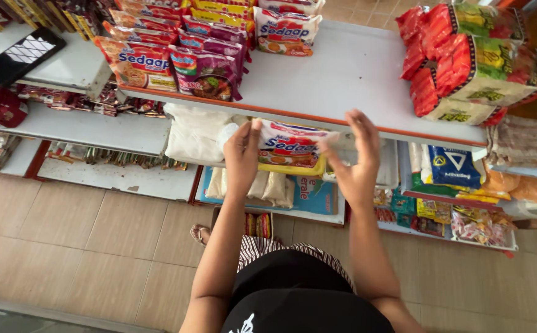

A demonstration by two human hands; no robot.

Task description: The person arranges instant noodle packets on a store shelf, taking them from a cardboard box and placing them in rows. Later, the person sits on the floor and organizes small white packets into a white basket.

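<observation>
Both hands hold one noodle packet (291, 147) between them, the left hand (242, 151) closed on its left end and the right hand (356, 154) with fingers spread along its right end; the packet, white with a red and blue label and a yellow lower edge, hangs just in front of the orange-edged rim of the grey shelf (348, 74), not yet set down. Judging by the layout, the stocking looks partly done: beyond the left grip lie rows of packets already placed, white-and-orange noodle packets (139, 61) and purple noodle packets (210, 69), while the stretch of shelf straight ahead of the grip is bare. Far beyond the right grip sits a stack of red and green bundled packs (472, 58). Below the held packet are white sacks (195, 132), and lower right of the right grip a blue and white bag (455, 166) with small orange and green sachets (466, 216) beneath.
</observation>
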